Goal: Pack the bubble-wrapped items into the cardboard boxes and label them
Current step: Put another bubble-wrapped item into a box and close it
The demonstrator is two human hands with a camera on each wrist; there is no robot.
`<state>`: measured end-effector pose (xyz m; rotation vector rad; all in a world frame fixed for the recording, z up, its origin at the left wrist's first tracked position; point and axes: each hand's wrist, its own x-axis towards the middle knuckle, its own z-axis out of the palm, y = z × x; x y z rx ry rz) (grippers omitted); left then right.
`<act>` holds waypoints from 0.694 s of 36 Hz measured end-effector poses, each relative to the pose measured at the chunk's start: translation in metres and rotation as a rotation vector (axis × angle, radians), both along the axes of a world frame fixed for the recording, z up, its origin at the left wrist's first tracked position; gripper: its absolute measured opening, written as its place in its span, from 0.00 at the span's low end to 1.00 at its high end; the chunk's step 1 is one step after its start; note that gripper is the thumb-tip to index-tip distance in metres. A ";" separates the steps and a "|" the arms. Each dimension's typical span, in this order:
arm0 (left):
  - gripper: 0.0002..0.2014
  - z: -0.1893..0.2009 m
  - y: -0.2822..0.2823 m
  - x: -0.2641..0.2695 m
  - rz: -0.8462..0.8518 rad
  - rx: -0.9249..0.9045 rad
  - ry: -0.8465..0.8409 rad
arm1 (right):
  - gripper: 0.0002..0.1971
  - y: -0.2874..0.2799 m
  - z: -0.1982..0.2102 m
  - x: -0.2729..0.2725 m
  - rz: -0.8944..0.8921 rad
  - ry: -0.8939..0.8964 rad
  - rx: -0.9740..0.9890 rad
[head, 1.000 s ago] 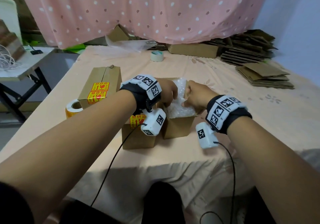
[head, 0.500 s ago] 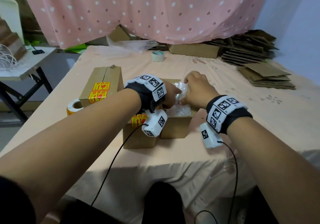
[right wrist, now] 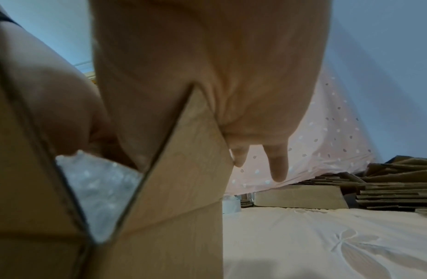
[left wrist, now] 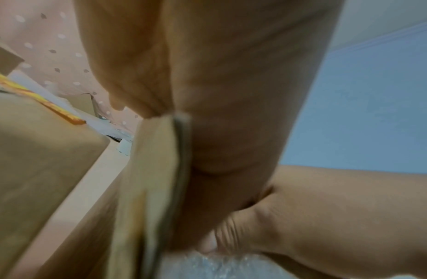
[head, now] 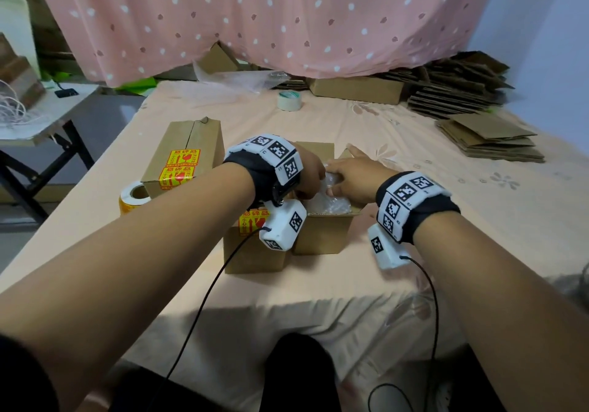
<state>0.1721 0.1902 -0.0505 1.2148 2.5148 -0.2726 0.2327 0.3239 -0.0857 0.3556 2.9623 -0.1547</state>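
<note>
An open cardboard box (head: 322, 236) stands on the table in front of me with a bubble-wrapped item (head: 331, 204) down inside it. My left hand (head: 306, 172) is at the box's left side. In the left wrist view a box flap (left wrist: 155, 169) sits between its thumb and fingers. My right hand (head: 353, 177) lies over the box's right side. Its thumb reaches inside onto the wrap (right wrist: 100, 188), and its straight fingers (right wrist: 279, 166) hang outside the right flap (right wrist: 183, 160).
A small closed box (head: 251, 249) with a yellow-red fragile label touches the open box's left side. Behind it lie a long labelled box (head: 188, 153) and a label roll (head: 134, 198). A tape roll (head: 288, 100) and flat cardboard stacks (head: 487, 137) sit farther back.
The bubble-wrapped item stood well above the box rim and has sunk inside. Both hands have come lower, and the right hand has flattened out over the box.
</note>
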 end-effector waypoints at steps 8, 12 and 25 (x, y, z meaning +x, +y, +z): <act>0.29 0.006 -0.001 0.007 0.061 0.106 -0.228 | 0.23 -0.004 0.001 0.003 0.046 -0.047 0.100; 0.29 0.004 0.000 0.009 0.037 0.085 -0.159 | 0.26 -0.007 0.002 0.006 0.040 -0.049 0.100; 0.31 -0.004 0.002 0.008 0.034 0.043 -0.068 | 0.10 -0.004 -0.001 -0.003 0.058 0.081 -0.011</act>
